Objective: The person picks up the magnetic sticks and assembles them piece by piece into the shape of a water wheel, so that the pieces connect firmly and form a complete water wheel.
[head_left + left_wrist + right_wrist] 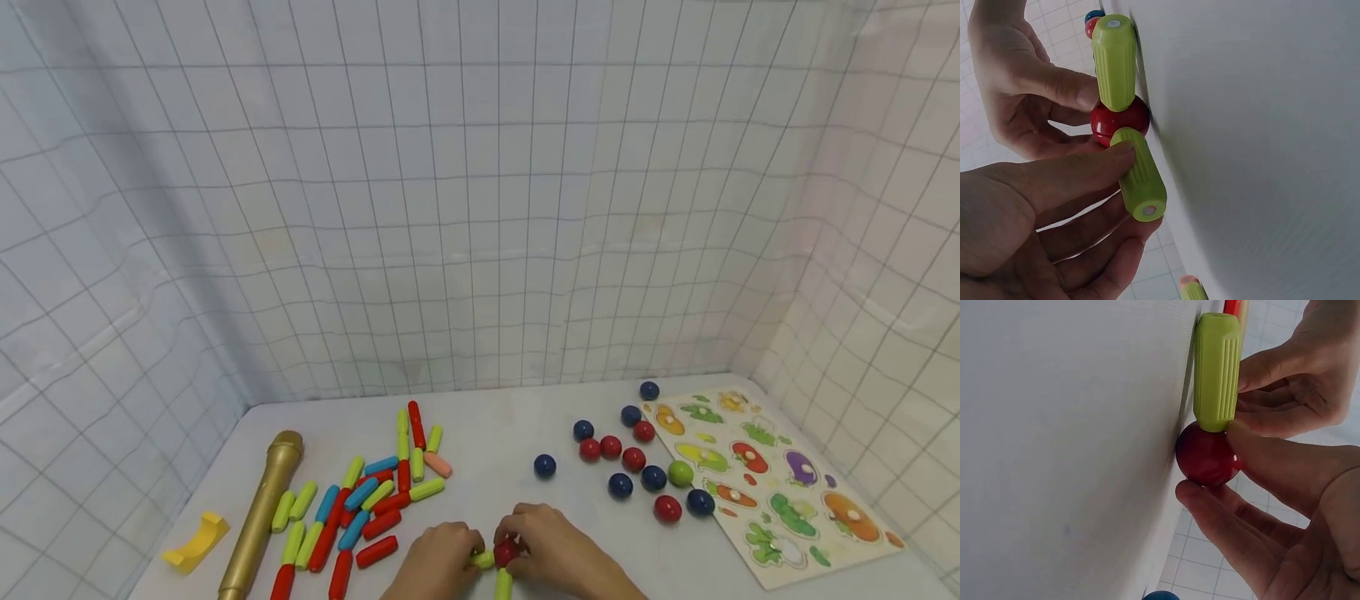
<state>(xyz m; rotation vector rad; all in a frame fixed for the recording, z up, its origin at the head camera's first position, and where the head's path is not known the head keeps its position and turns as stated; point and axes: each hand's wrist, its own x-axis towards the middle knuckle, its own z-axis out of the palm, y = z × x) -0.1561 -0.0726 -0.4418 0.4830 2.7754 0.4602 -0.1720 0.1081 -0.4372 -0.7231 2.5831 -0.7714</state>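
In the head view my left hand (442, 557) and right hand (553, 546) meet low in the middle. My left thumb and fingers pinch a ribbed lime-green rod (1142, 178) with a small metal disc in its end. One end of that rod meets a glossy red ball (1207, 454). The ball is pinched between my right thumb and fingers, low beside the white tabletop (1072, 456). A second lime-green rod (1114, 62) also meets the ball and, in the head view, points toward my body. No fingers wrap that second rod.
Left of my hands lie several red, green and blue rods (377, 554), a golden microphone-shaped object (262, 517) and a yellow curved piece (197, 542). Blue, red and green balls (620, 486) are scattered on the right beside a vegetable picture board (765, 546). Gridded white sheeting (480, 250) encloses the table.
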